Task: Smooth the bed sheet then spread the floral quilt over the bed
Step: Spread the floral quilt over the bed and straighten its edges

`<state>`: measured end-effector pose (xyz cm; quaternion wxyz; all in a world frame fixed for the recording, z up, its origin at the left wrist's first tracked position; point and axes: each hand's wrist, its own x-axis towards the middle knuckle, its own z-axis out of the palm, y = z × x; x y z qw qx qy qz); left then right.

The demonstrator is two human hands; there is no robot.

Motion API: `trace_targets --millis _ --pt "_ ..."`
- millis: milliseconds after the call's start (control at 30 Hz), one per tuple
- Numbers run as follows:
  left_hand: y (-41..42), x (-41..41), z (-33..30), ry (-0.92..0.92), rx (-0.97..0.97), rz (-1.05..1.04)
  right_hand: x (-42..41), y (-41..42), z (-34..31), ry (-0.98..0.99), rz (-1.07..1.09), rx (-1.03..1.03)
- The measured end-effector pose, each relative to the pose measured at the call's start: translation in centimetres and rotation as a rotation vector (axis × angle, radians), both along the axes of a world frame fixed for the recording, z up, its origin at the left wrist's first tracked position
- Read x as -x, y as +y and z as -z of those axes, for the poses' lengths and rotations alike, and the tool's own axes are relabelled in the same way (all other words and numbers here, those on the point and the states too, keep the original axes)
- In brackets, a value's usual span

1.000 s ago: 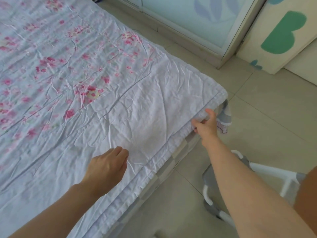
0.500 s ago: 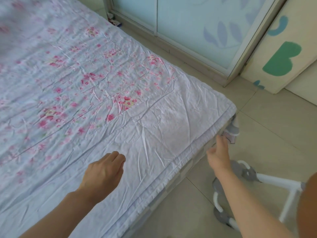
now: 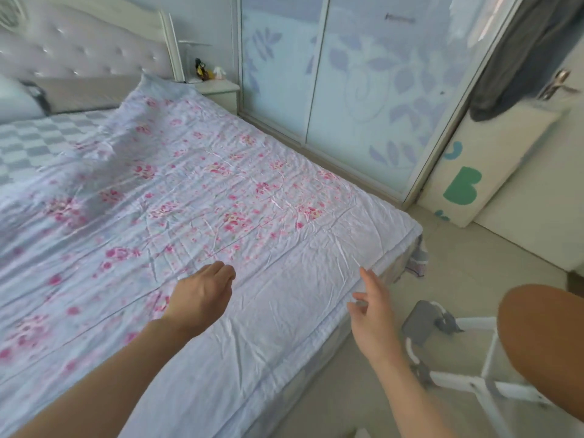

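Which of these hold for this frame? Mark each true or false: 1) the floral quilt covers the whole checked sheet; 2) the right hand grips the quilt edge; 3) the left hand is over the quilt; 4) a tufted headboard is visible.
1) False: the pink-flowered pale blue quilt leaves the grey-and-white checked sheet bare at the far left.
2) False: the right hand is beside the bed edge with fingers spread, holding nothing.
3) True: the left hand is above the quilt, loosely curled, holding nothing.
4) True: the pale tufted headboard stands at the far end.

Quilt (image 3: 221,197) on bed (image 3: 47,140); wardrobe (image 3: 347,90) right.
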<state>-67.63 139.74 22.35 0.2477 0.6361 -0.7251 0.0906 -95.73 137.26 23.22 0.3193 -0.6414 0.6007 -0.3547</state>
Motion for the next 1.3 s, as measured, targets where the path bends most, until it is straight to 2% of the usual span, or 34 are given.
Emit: trace_targets --millis 200,467,700,1067,1300 --pt "9.8 -5.3 -3.4 0.033 0.008 0.039 -5.4 11.9 -3.7 -0.025 0.026 0.011" --pt "17.8 -10.3 -4.0 0.018 0.026 0.009 -8.8 20.3 -4.6 -0.006 0.014 -0.011" --pt "26.8 -16.4 -4.8 0.008 0.026 -0.059 -14.6 28.7 -5.1 -0.028 -0.039 0.053" --pt "47.3 -28.6 -3.9 -0.032 -0.122 -0.144 -27.9 47.2 -2.9 -0.119 -0.248 -0.022" --pt "54.9 -35.1 -4.6 0.020 -0.207 -0.169 -35.4 52.8 -2.3 -0.084 -0.292 -0.093"
